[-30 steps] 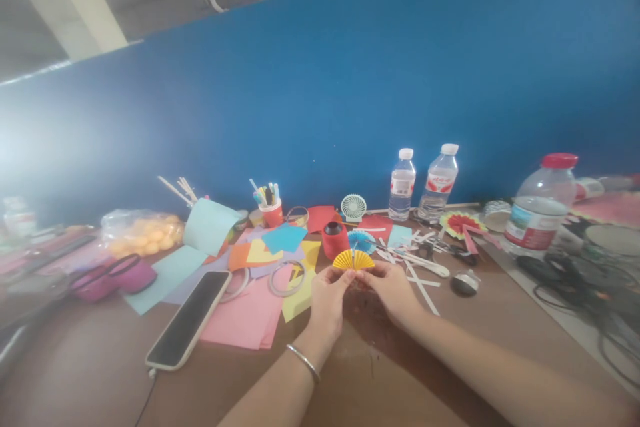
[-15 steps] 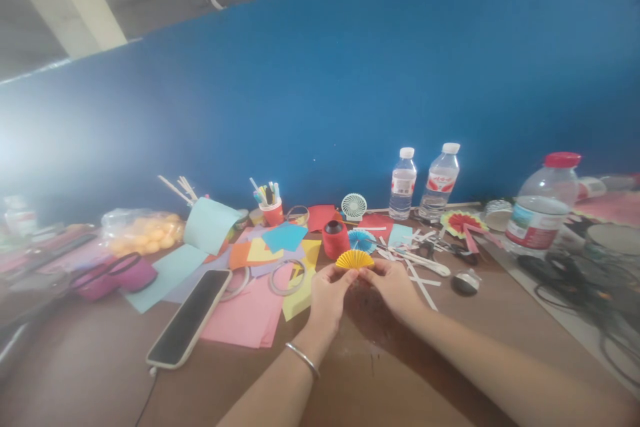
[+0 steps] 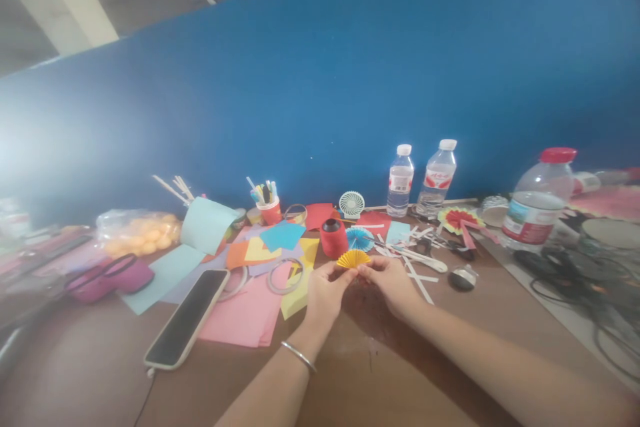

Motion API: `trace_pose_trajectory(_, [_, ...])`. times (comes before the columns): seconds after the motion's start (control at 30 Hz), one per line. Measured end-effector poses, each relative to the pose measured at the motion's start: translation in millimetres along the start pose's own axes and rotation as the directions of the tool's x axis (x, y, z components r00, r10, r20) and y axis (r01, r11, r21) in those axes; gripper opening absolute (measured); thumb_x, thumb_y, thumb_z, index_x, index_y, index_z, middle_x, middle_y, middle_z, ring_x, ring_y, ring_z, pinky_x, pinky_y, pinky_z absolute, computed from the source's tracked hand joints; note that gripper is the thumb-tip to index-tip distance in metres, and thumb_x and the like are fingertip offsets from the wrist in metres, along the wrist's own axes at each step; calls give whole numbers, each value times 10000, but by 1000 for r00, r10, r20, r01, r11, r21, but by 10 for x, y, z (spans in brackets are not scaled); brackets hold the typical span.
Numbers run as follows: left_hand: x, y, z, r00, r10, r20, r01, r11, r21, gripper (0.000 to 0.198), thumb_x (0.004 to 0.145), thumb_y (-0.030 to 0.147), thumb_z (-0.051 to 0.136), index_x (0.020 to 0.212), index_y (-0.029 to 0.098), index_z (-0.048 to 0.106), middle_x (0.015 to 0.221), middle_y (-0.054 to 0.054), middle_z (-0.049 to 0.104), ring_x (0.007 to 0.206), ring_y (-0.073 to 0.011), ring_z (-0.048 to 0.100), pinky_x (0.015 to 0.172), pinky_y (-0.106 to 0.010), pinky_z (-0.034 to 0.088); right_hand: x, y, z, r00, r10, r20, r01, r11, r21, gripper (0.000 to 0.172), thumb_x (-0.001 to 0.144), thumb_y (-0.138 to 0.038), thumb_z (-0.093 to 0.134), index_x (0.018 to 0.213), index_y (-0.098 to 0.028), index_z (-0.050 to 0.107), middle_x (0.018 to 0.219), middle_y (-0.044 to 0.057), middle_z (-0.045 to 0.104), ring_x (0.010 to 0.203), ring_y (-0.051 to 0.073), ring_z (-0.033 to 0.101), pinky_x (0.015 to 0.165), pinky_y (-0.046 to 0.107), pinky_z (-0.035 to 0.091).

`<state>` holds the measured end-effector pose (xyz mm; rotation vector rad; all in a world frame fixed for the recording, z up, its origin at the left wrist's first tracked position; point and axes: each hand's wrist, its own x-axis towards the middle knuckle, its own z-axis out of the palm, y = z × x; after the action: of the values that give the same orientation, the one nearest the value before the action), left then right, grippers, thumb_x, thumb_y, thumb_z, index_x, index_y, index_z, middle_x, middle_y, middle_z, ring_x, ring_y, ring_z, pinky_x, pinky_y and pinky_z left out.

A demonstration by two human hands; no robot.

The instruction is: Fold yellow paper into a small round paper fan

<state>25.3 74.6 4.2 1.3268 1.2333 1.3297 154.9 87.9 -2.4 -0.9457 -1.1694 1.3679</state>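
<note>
A small pleated yellow paper fan is pinched between both hands over the table, its folds spread upward in an arc. My left hand grips its lower left side, thumb pointing inward; a silver bangle circles that wrist. On the other side my right hand is closed on the fan's lower right, the two thumbs close together at its base. Right behind the fan stands a red spool of thread. Beside the spool lies a blue pleated paper rosette.
Coloured paper sheets, tape rolls and a phone lie to the left. White paper strips are scattered right of the hands. Water bottles stand at the back, a larger red-capped bottle and cables farther right.
The view has shifted slightly. Both hands still hold the yellow fan, the right hand now a little closer to the left, and the fan looks slightly narrower and tilted.
</note>
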Motion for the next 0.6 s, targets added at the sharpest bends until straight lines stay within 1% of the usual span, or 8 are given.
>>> trace_pose_trajectory(0.07, [-3, 9, 4, 1000, -1, 2, 1, 1000, 5, 221, 641, 332, 631, 700, 120, 654, 659, -58, 661, 643, -185, 595, 630, -282, 454, 4, -5, 4, 1000, -4, 0, 4, 1000, 27, 240, 599, -356, 668, 568, -134, 580, 484, -25, 529, 469, 93, 440, 481, 222, 339])
trace_pose_trajectory(0.13, [-9, 26, 12, 1000, 12, -1, -12, 1000, 12, 217, 647, 324, 626, 715, 119, 656, 688, -67, 668, 667, -193, 601, 655, -290, 456, 10, -11, 4, 1000, -21, -13, 22, 999, 30, 231, 581, -347, 682, 632, -137, 599, 531, -19, 550, 486, 96, 448, 480, 222, 350])
trace_pose_trajectory(0.23, [-23, 64, 30, 999, 36, 17, -35, 999, -28, 230, 665, 303, 611, 806, 126, 653, 761, -72, 675, 706, -195, 607, 674, -289, 456, 7, -33, 0, 998, -60, -20, 60, 998, 13, 213, 590, -311, 672, 717, -148, 618, 618, -3, 588, 525, 107, 476, 501, 229, 380])
trace_pose_trajectory(0.3, [-32, 83, 42, 999, 34, 33, -32, 998, -61, 235, 678, 297, 598, 844, 136, 644, 764, -66, 674, 687, -187, 608, 653, -281, 457, -10, -63, 0, 996, -91, 5, 90, 996, 1, 184, 621, -290, 638, 750, -160, 627, 664, 4, 607, 554, 119, 499, 518, 235, 397])
trace_pose_trajectory(0.37, [-40, 87, 48, 999, 23, 45, -21, 999, -41, 214, 680, 291, 596, 827, 141, 642, 724, -56, 669, 644, -174, 600, 612, -264, 450, -32, -99, 4, 992, -122, 25, 123, 992, -36, 181, 648, -276, 606, 795, -173, 629, 727, 13, 623, 604, 137, 529, 536, 242, 413])
trace_pose_trajectory(0.43, [-46, 78, 50, 998, 21, 57, -21, 1000, 9, 181, 680, 289, 597, 774, 140, 641, 681, -49, 658, 612, -166, 587, 576, -249, 436, -51, -132, 8, 986, -167, -1, 166, 979, -121, 161, 666, -269, 587, 793, -178, 627, 755, 19, 624, 647, 153, 545, 559, 251, 424])
trace_pose_trajectory(0.5, [-53, 67, 52, 997, 27, 72, -30, 999, 30, 174, 684, 296, 593, 743, 139, 638, 675, -49, 652, 610, -166, 579, 570, -246, 429, -62, -155, 11, 976, -212, -42, 199, 957, -211, 120, 678, -268, 580, 742, -176, 624, 736, 22, 618, 667, 160, 547, 589, 260, 428])
trace_pose_trajectory(0.6, [-62, 72, 59, 997, 22, 79, -23, 1000, 3, 185, 675, 306, 601, 734, 135, 642, 694, -56, 655, 617, -167, 572, 584, -248, 429, -64, -170, 11, 974, -221, -50, 203, 949, -241, 120, 685, -287, 580, 708, -176, 621, 698, 20, 616, 641, 160, 542, 587, 266, 430])
